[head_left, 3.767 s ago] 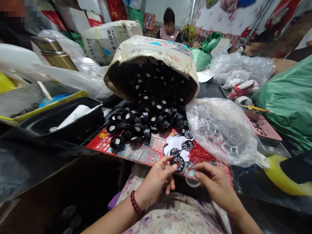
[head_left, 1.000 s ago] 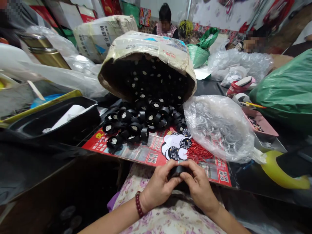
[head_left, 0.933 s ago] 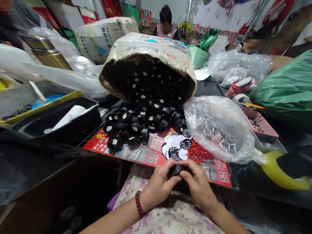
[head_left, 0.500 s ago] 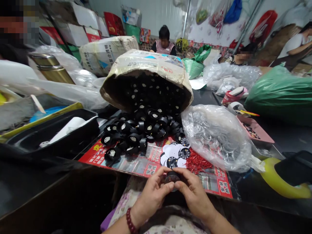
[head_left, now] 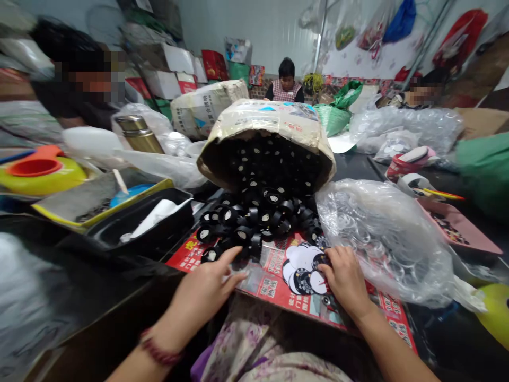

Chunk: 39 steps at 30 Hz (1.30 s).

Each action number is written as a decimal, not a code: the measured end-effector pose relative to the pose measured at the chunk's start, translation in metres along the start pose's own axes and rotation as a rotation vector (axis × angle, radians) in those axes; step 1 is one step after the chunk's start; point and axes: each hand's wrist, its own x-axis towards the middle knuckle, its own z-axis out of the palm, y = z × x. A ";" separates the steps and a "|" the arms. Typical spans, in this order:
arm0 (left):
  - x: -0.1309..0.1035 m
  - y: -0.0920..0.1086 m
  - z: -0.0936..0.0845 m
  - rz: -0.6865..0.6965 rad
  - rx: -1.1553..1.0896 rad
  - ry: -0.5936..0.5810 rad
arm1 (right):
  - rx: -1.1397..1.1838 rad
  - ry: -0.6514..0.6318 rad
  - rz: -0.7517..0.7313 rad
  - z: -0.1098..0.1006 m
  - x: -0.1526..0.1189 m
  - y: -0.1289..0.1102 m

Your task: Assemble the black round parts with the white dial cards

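Note:
My left hand (head_left: 207, 286), with a dark red bead bracelet at the wrist, reaches out at the left front of a printed red board (head_left: 268, 289). Its thumb and forefinger are apart with nothing between them, close to the nearest black round housings (head_left: 242, 233). On the board lies a loose pile of white and black dial discs (head_left: 300, 260), some with printed faces. The fingers of my right hand (head_left: 348, 278) curl over the right edge of this pile and pinch at a disc. Behind it, most of the small red parts (head_left: 370, 288) are hidden.
A big sack (head_left: 274, 114) lies open towards me, spilling black housings. On the right are a clear bag of transparent rings (head_left: 382, 239) and a pink tray (head_left: 461, 225). A black tray (head_left: 103, 233) and a gold flask (head_left: 139, 135) stand left. Several people sit around.
My hands have come apart from the dark round piece they held together. The left has moved left towards the housings, the right forward to the discs. The view has swung left.

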 end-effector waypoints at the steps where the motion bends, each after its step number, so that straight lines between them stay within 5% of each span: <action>1: 0.008 0.012 0.006 0.031 0.112 -0.026 | 0.057 0.013 -0.001 0.002 0.001 0.000; 5: 0.032 0.036 0.025 0.009 0.353 -0.021 | 0.347 0.007 0.033 0.006 0.011 0.005; 10: 0.040 0.042 0.037 -0.042 0.239 0.016 | 0.470 0.093 0.053 -0.012 0.020 -0.006; 15: 0.042 0.048 0.043 -0.040 0.237 0.084 | 0.427 0.230 -0.202 -0.034 -0.022 -0.022; 20: 0.033 0.049 0.050 -0.019 -0.217 0.107 | 0.368 -0.072 -0.379 -0.021 -0.067 -0.020; 23: 0.021 0.058 0.050 -0.009 -0.651 -0.015 | 0.569 -0.066 -0.254 -0.020 -0.058 -0.027; 27: 0.006 0.073 0.046 0.008 -1.047 -0.285 | 0.914 -0.124 0.134 -0.028 -0.027 -0.045; 31: -0.006 0.078 0.049 -0.092 -1.242 -0.320 | 1.288 -0.179 0.392 -0.020 -0.016 -0.055; 36: -0.020 0.083 0.063 -0.202 -1.343 -0.480 | 1.323 -0.122 0.456 -0.012 -0.024 -0.051; 39: -0.021 0.084 0.067 -0.221 -1.385 -0.479 | 1.236 -0.072 0.453 -0.018 -0.026 -0.043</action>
